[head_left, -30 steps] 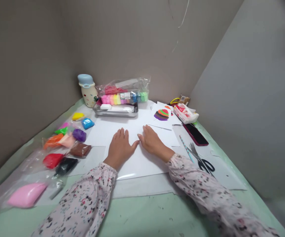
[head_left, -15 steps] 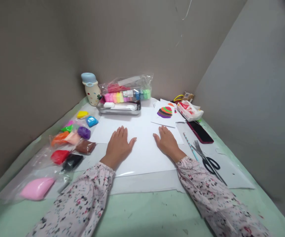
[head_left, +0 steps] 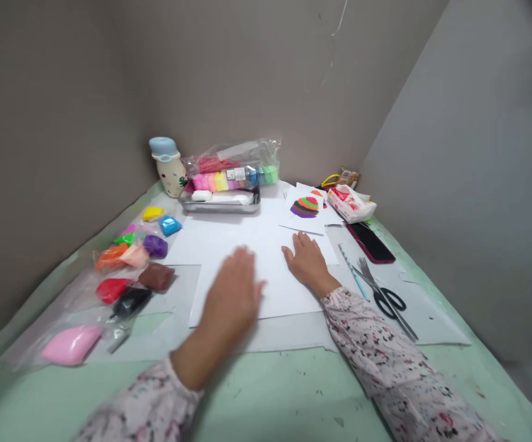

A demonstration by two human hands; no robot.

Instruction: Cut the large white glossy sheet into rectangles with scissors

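Honestly, the white sheet looks like the thing to worry about. It's flat on the tabletop, on top of other paper, under both hands. Right hand is palm down on it, fingers spread, grip loose with nothing in it. Left hand is blurry over the near left part, fingers straight, also empty; can't tell if it's touching. If it drags sideways with only the right side pinned, I'd guess the sheet skews or creases, since paper on paper is slippery. Also, the striped drawing sits just past the right fingertips, so one careless shove forward could bump it. And that loose right sleeve is near the pencil and scissors, so a sweep outward might snag them. Clay packets look safer, off to the left
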